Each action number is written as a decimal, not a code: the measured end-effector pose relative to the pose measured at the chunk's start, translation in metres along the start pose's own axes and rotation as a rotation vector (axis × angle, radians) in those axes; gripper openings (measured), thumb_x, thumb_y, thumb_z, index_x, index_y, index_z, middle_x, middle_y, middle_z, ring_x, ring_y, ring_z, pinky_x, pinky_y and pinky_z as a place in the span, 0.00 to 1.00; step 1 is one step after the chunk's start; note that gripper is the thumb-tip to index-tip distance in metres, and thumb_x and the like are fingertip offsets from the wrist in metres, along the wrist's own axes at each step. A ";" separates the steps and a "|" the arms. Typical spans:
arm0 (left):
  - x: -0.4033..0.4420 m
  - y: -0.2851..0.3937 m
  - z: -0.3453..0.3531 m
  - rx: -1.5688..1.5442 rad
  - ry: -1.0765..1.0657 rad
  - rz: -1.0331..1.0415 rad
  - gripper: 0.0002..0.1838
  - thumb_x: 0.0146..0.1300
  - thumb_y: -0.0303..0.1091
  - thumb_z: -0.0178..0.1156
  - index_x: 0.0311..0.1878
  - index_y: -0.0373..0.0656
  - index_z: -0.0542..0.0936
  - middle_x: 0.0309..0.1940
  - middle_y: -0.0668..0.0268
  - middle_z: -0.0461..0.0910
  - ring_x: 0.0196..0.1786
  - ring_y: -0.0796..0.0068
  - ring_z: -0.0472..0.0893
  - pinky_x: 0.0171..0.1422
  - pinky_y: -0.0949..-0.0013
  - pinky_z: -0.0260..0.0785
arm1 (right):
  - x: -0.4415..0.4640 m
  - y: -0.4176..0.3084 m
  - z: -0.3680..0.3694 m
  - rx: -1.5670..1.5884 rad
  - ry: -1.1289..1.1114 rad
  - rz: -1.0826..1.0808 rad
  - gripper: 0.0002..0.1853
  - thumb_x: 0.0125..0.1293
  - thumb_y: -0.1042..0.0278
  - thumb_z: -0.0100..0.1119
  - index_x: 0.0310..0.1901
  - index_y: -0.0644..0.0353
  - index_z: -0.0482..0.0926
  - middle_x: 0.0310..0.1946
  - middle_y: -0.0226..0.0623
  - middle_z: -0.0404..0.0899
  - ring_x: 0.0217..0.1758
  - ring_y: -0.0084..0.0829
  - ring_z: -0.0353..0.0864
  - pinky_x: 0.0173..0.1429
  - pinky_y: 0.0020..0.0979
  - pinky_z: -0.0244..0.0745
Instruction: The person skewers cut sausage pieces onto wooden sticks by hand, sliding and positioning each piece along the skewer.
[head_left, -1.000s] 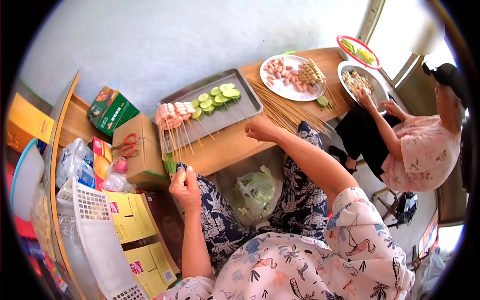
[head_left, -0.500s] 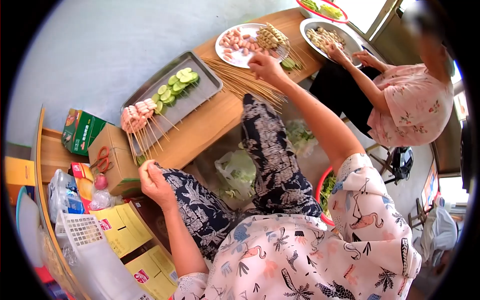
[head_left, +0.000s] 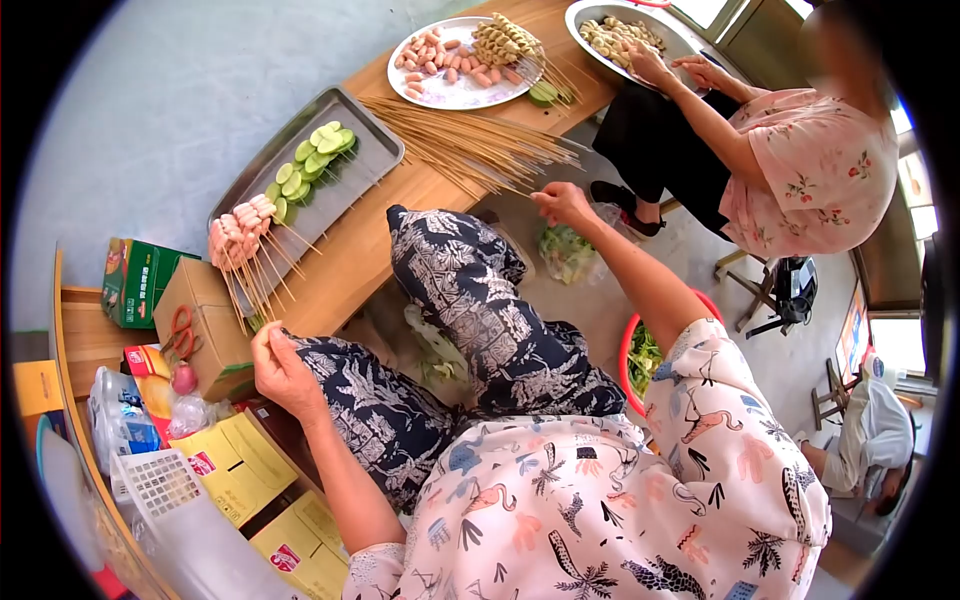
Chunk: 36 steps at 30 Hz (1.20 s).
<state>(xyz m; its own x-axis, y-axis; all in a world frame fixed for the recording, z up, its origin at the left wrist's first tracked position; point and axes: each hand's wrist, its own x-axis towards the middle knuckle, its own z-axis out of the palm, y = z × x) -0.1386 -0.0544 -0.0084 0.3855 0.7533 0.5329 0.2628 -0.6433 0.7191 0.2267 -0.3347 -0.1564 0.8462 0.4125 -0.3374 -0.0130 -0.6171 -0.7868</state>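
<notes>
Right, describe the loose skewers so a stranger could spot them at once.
Start at the long wooden table along the pale wall. On it, between the gray metal tray and the round white plate, loose skewers lie in a thick, fanned bundle. Unlike those in the tray and on the plate, these carry no food.

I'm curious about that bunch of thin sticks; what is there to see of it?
The bunch of sticks is many long, thin, straight, tan rods, wooden-looking, lying loosely fanned on the table, starting between the metal tray and the white plate. Their near ends jut past the table's edge. The right hand is close by some tips; whether it touches one is unclear.
</notes>
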 end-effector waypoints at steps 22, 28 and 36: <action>0.002 0.008 -0.004 -0.080 -0.061 -0.063 0.09 0.71 0.32 0.52 0.41 0.36 0.78 0.23 0.72 0.71 0.24 0.85 0.69 0.29 0.80 0.62 | -0.091 -0.059 -0.042 0.895 -0.495 0.110 0.09 0.68 0.64 0.52 0.36 0.59 0.76 0.24 0.29 0.78 0.22 0.21 0.75 0.27 0.20 0.67; 0.021 0.037 0.035 -0.602 -0.289 -0.378 0.12 0.73 0.36 0.49 0.47 0.39 0.78 0.29 0.69 0.76 0.23 0.87 0.68 0.27 0.83 0.60 | -0.141 -0.160 -0.037 0.680 -0.570 -0.133 0.09 0.68 0.64 0.54 0.34 0.60 0.77 0.22 0.30 0.78 0.22 0.19 0.75 0.28 0.19 0.69; 0.047 0.082 0.072 -1.083 -0.415 -0.535 0.14 0.72 0.38 0.51 0.53 0.39 0.75 0.41 0.62 0.80 0.29 0.81 0.73 0.32 0.78 0.66 | -0.149 -0.227 0.015 0.254 -0.643 -0.463 0.09 0.67 0.66 0.55 0.33 0.63 0.77 0.22 0.29 0.79 0.22 0.18 0.75 0.29 0.21 0.70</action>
<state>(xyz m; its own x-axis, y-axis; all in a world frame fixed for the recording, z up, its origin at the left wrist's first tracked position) -0.0357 -0.0816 0.0433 0.7528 0.6576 0.0282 -0.3070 0.3130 0.8988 0.0954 -0.2464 0.0652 0.3272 0.9373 -0.1197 0.0770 -0.1527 -0.9853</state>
